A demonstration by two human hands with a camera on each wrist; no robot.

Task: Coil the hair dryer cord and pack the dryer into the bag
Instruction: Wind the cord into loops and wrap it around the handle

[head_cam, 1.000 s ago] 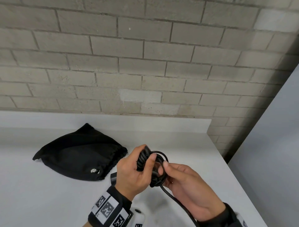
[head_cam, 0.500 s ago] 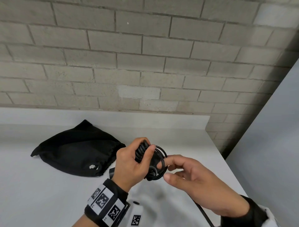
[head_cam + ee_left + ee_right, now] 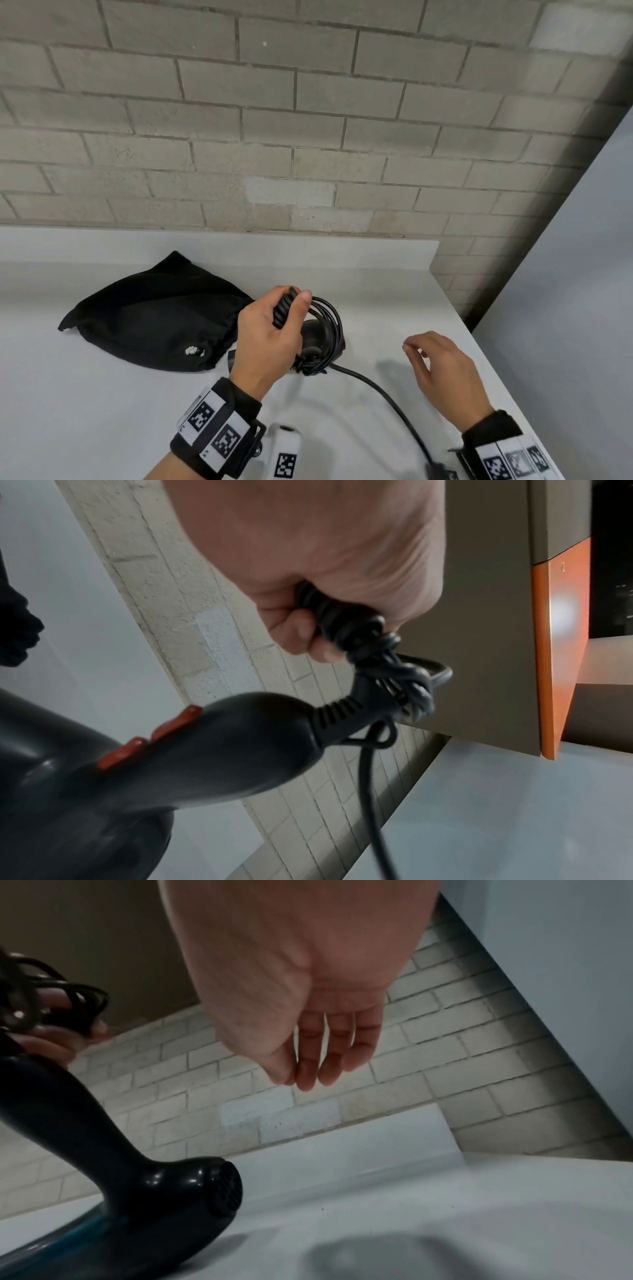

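Observation:
My left hand [image 3: 274, 329] grips the coiled loops of the black cord [image 3: 327, 329] above the black hair dryer [image 3: 313, 337], whose body rests on the white counter [image 3: 102, 411]. In the left wrist view the fingers [image 3: 301, 626] curl round the cord bundle [image 3: 377, 653] just past the dryer's handle [image 3: 240, 739] with its red switches. A loose length of cord [image 3: 387, 397] trails toward the near right. My right hand [image 3: 442, 370] hovers to the right, fingers relaxed and empty [image 3: 318, 1056]. The black drawstring bag [image 3: 154, 315] lies flat at the left.
A grey brick wall [image 3: 308, 120] backs the counter behind a low white upstand [image 3: 239, 246]. The counter's right edge [image 3: 479, 342] runs diagonally beside a pale grey panel [image 3: 582, 274]. Bare counter lies at the front left.
My right hand let go of the cord loops and moved away to the right. The left hand keeps its grip on the coil, and the dryer now sits lower on the counter.

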